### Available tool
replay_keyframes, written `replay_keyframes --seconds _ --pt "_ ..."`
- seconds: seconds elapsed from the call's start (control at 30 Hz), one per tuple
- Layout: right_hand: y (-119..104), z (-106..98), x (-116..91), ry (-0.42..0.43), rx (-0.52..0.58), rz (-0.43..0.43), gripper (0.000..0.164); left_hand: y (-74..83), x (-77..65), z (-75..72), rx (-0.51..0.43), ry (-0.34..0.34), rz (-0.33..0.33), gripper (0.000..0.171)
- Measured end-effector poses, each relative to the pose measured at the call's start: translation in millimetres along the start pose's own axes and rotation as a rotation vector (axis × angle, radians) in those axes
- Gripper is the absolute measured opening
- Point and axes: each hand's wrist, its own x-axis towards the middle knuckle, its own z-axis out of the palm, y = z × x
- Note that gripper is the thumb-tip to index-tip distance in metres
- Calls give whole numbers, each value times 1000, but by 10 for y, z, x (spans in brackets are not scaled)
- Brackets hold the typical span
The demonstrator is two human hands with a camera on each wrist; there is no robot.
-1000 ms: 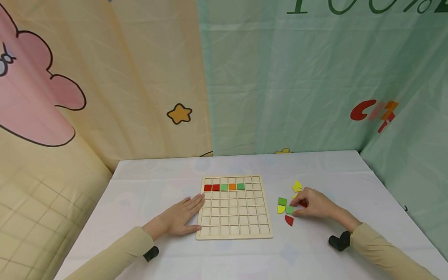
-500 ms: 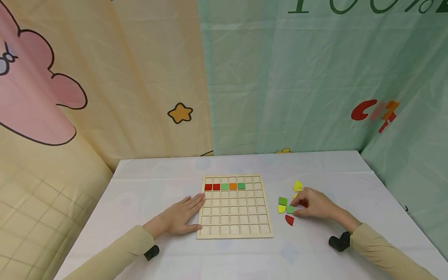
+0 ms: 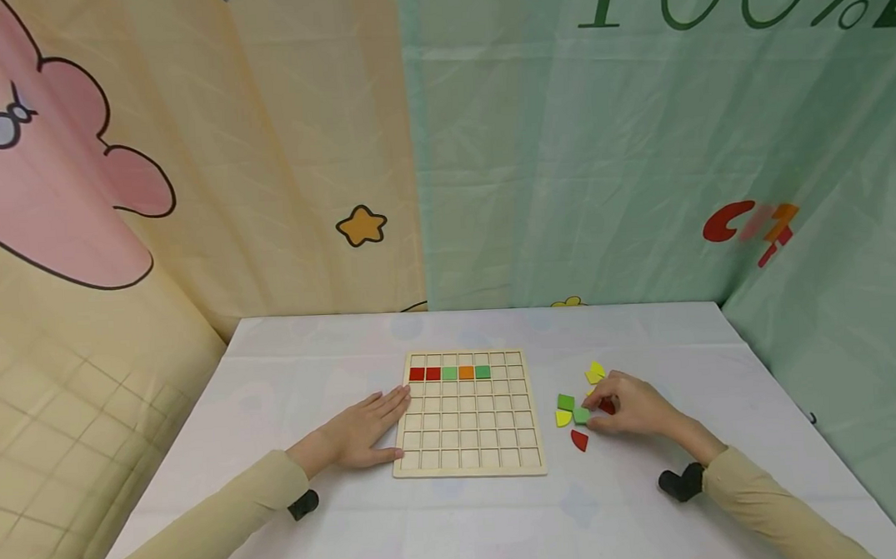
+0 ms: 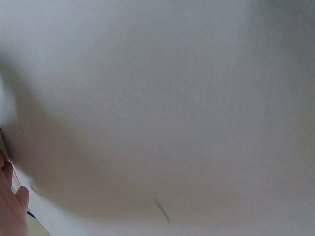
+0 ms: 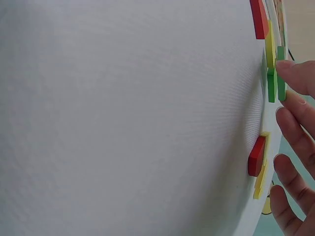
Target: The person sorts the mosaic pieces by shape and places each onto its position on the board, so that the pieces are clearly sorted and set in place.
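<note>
My left hand (image 3: 357, 433) lies flat with straight fingers, its fingertips and thumb on the left edge of the pale wooden grid board (image 3: 469, 476). In the board's second row sit two red square tiles (image 3: 417, 374), a light green one (image 3: 450, 373), an orange one (image 3: 465, 372) and another light green one (image 3: 483, 371). Right of the board, my right hand (image 3: 634, 406) pinches a light green square tile (image 3: 582, 416) between thumb and index finger. The right wrist view has this tile (image 5: 281, 88) raised off the cloth, beside another green tile (image 5: 271, 88).
Around the right hand lie a darker green square (image 3: 565, 402), a yellow quarter-round piece (image 3: 563, 419), a red quarter-round piece (image 3: 579, 440) and yellow pieces (image 3: 595, 372) behind. A red piece (image 3: 607, 406) shows partly behind the fingers. Printed curtains (image 3: 563, 166) stand behind the white table.
The light green tile has come up slightly in my right hand's pinch, with the hand shifting a little. My left hand has stayed at the board.
</note>
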Motion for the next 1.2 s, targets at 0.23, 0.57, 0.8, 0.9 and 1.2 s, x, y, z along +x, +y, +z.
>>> replay_keyframes --seconds 0.23,0.57,0.8,0.9,1.2 --pt "-54 -19 77 0 -19 -1 20 4 -2 -4 -4 -5 -6 86" --pt "-157 -17 240 7 -30 -16 19 16 -3 -15 -7 -15 -14 86" --pt "-220 9 358 -21 -36 4 19 17 -3 -14 3 -19 -12 86" --pt "-250 21 418 -25 -45 13 21 16 -3 -15 2 -20 -14 86" --pt "-341 23 570 -24 -21 0 19 3 6 12 -1 -23 -18 87"
